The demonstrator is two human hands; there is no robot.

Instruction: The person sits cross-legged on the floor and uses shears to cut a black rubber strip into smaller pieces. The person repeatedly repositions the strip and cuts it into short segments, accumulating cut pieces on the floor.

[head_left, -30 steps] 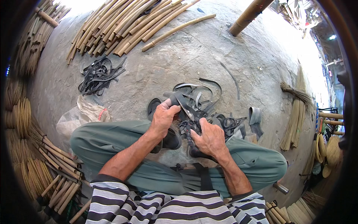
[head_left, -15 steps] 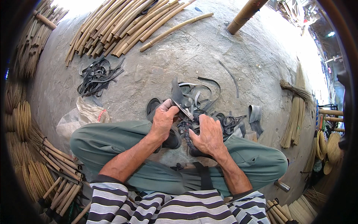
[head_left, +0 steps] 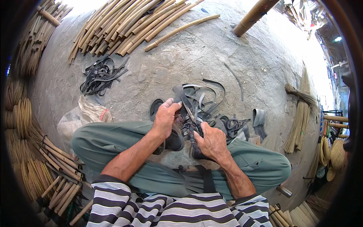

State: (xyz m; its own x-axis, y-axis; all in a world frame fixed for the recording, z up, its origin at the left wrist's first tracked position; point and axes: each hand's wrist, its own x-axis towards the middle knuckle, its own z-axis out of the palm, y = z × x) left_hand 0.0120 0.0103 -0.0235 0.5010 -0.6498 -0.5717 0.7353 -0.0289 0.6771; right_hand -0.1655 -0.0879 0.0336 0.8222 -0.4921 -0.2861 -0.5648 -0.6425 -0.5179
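My left hand [head_left: 165, 118] pinches a dark rubber piece [head_left: 177, 92] between thumb and fingers, and the piece sticks up past the fingertips. Closed around the dark wrapped handles of a pair of scissors [head_left: 190, 114], my right hand [head_left: 212, 140] is to the right of the left. The scissors' blades point up and left, against the rubber's edge beside my left thumb. Cut rubber strips [head_left: 206, 97] curl on the floor just beyond both hands. More tangled black strips [head_left: 232, 125] lie right of the scissors.
Bamboo poles [head_left: 124, 28] lie at the far left, with a heap of black strips [head_left: 100, 77] before them. A pale sack [head_left: 85, 115] sits by my left knee. A curled rubber piece [head_left: 259, 123] and a broom-like bundle [head_left: 300, 121] are at right; a bamboo post [head_left: 251, 19] stands beyond.
The scissors' blades have shifted and now show more plainly along the rubber's edge. My left hand has tilted slightly, still pinching the rubber piece. The right hand keeps hold of the scissors.
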